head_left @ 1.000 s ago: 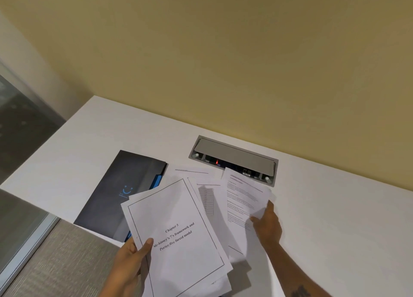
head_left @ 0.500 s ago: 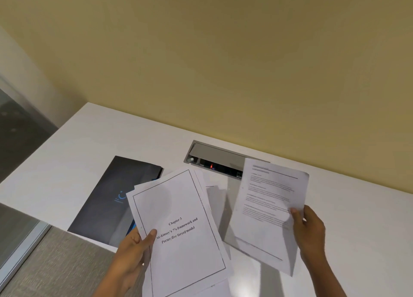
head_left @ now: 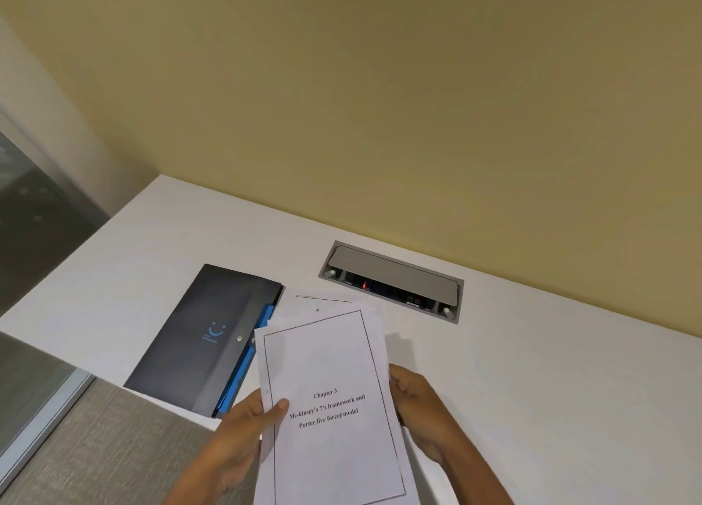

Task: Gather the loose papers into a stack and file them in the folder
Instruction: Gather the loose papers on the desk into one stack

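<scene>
Head view: I see my left hand [head_left: 243, 428] and right hand [head_left: 421, 409] both clamped on the paper stack [head_left: 330, 409] above the table's [head_left: 532, 390] near edge. One sheet [head_left: 304, 305] lies flat beside the dark folder [head_left: 201, 337].

Matt white paper sheets [head_left: 330, 390]; smooth matt dark plastic folder [head_left: 205, 337]; smooth white desk [head_left: 551, 390]; brushed grey metal socket flap [head_left: 395, 273] upper centre.

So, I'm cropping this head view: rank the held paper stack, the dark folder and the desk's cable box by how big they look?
1. Paper stack, though it is nearest the camera.
2. Dark folder, not far behind; true order unsure.
3. Cable box, clearly smallest.
</scene>
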{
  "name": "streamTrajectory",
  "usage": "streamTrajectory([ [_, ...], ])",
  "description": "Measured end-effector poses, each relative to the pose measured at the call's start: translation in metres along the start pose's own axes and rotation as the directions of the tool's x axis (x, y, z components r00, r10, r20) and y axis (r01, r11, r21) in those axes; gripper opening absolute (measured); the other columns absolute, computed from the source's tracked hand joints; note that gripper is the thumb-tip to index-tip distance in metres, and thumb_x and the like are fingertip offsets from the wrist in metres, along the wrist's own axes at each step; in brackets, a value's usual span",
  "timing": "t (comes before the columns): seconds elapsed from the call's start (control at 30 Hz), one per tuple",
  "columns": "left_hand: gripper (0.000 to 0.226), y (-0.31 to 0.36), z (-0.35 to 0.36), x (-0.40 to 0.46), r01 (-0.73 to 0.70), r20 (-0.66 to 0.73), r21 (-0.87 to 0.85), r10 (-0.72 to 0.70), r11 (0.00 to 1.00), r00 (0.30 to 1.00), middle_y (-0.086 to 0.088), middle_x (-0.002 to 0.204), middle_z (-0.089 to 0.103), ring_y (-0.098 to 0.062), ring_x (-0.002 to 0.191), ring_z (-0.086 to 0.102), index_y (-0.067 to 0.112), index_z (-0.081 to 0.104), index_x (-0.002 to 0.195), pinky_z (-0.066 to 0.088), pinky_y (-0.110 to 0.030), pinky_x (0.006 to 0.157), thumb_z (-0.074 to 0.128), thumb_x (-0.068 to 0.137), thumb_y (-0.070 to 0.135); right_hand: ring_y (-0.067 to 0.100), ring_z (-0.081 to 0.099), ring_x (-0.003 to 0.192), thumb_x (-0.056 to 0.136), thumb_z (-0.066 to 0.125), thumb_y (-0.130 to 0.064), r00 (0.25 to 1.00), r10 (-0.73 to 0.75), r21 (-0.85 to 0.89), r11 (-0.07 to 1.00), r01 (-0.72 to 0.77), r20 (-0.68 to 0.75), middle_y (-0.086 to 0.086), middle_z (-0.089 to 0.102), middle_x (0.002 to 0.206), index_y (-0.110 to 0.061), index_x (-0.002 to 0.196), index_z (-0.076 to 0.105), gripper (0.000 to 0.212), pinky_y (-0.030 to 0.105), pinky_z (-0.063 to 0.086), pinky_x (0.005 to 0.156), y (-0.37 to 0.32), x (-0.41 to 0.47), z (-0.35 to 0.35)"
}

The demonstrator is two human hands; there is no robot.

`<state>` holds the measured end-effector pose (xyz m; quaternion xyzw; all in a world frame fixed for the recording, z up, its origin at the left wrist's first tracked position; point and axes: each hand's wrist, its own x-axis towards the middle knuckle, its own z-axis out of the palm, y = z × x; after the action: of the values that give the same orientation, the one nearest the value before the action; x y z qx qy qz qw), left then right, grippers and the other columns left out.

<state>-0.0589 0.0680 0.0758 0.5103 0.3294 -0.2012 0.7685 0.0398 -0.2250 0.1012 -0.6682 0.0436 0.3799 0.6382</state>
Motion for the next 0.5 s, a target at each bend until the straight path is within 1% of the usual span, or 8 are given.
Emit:
streamTrajectory([
  [0.07,0.044,-0.003,-0.003,-0.003,-0.005,-0.01,-0.018,0.004,1.0,1.0,-0.009,0.128,0.078,-0.027,0.115,0.076,0.016,0.066,0.135,0.064,-0.036,0.085,0.074,0.092,0.018,0.032,0.075,0.118,0.105,0.062,-0.025,0.993,0.021,0.032,0.999,-0.024,0.112,0.005,0.078,0.128,-0.028,0.132,0.072,0.03,0.051,0.058,0.102,0.003,0.006,0.005],
  [0.13,0.038,-0.006,-0.004,-0.006,-0.022,-0.054,-0.014,0.022,1.0,0.998,-0.008,0.126,0.079,-0.026,0.113,0.077,0.016,0.066,0.134,0.064,-0.038,0.086,0.07,0.096,0.013,0.029,0.074,0.119,0.104,0.064,-0.031,0.982,0.054,0.065,0.996,-0.067,0.184,0.011,0.075,0.133,-0.025,0.135,0.071,0.032,0.053,0.057,0.107,0.005,0.013,0.008],
  [0.23,0.032,-0.013,-0.011,-0.006,-0.071,-0.156,0.022,0.074,0.997,0.985,-0.01,0.122,0.08,-0.031,0.109,0.079,0.016,0.069,0.13,0.06,-0.05,0.094,0.067,0.099,0.01,0.026,0.07,0.093,0.105,0.056,-0.054,0.98,0.137,0.039,0.989,-0.144,0.146,0.022,0.075,0.126,-0.022,0.127,0.076,0.044,0.038,0.059,0.083,0.002,0.03,0.004],
  [0.3,0.031,-0.019,-0.016,-0.005,-0.106,-0.236,0.004,0.104,0.994,0.966,-0.013,0.12,0.081,-0.036,0.109,0.077,0.013,0.07,0.129,0.06,-0.051,0.094,0.065,0.1,0.006,0.02,0.074,0.081,0.101,0.058,-0.057,0.994,0.111,-0.095,0.989,-0.11,0.0,0.012,0.081,0.112,-0.022,0.121,0.077,0.045,0.036,0.059,0.075,-0.006,0.045,0.0],
  [0.33,0.03,-0.022,-0.019,-0.005,-0.122,-0.277,-0.01,0.114,0.993,0.954,-0.014,0.119,0.081,-0.038,0.109,0.077,0.012,0.07,0.129,0.061,-0.05,0.092,0.063,0.101,0.004,0.019,0.076,0.086,0.098,0.064,-0.055,0.993,0.058,-0.254,0.964,-0.082,-0.099,0.006,0.08,0.112,-0.022,0.122,0.075,0.042,0.039,0.06,0.08,-0.012,0.053,-0.002],
  [0.4,0.028,-0.03,-0.027,-0.003,-0.146,-0.343,-0.029,0.127,0.989,0.931,-0.014,0.117,0.081,-0.036,0.105,0.079,0.012,0.071,0.126,0.063,-0.046,0.085,0.062,0.101,0.003,0.02,0.07,0.117,0.094,0.074,-0.049,0.979,-0.078,-0.613,0.788,-0.056,-0.19,0.002,0.07,0.133,-0.02,0.14,0.062,0.055,0.042,0.057,0.102,-0.02,0.071,-0.009],
  [0.47,0.025,-0.038,-0.038,0.001,-0.159,-0.393,-0.049,0.127,0.986,0.911,-0.013,0.115,0.082,-0.034,0.102,0.08,0.014,0.073,0.12,0.064,-0.046,0.086,0.063,0.1,0.002,0.023,0.046,0.148,0.093,0.077,-0.045,0.986,-0.11,-0.782,0.622,-0.03,-0.126,0.003,0.046,0.162,-0.017,0.16,0.038,0.082,0.041,0.042,0.12,-0.026,0.087,-0.012],
  [0.5,0.025,-0.042,-0.044,0.002,-0.16,-0.415,-0.053,0.124,0.986,0.901,-0.013,0.117,0.081,-0.035,0.104,0.079,0.014,0.074,0.119,0.061,-0.05,0.093,0.064,0.1,0.002,0.025,0.033,0.156,0.092,0.078,-0.045,0.991,-0.106,-0.825,0.566,-0.009,-0.084,0.005,0.032,0.17,-0.014,0.165,0.026,0.094,0.043,0.035,0.126,-0.027,0.095,-0.013],
])
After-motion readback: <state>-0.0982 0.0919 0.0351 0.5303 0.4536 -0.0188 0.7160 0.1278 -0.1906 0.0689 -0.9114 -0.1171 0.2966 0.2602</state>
